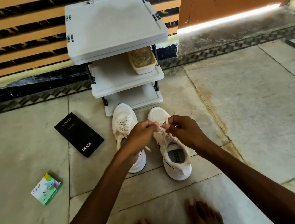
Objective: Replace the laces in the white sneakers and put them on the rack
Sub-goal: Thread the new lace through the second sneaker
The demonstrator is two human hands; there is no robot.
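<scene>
Two white sneakers stand on the stone floor in front of a grey plastic shoe rack. The left sneaker is laced and partly hidden by my left forearm. Over the right sneaker, my left hand and my right hand each pinch an end of its white lace above the tongue. One loose lace tip hangs between the shoes.
A plastic tub holding coiled laces sits on the rack's middle shelf. A black phone box and a small green box lie on the floor to the left. My bare feet are at the bottom edge.
</scene>
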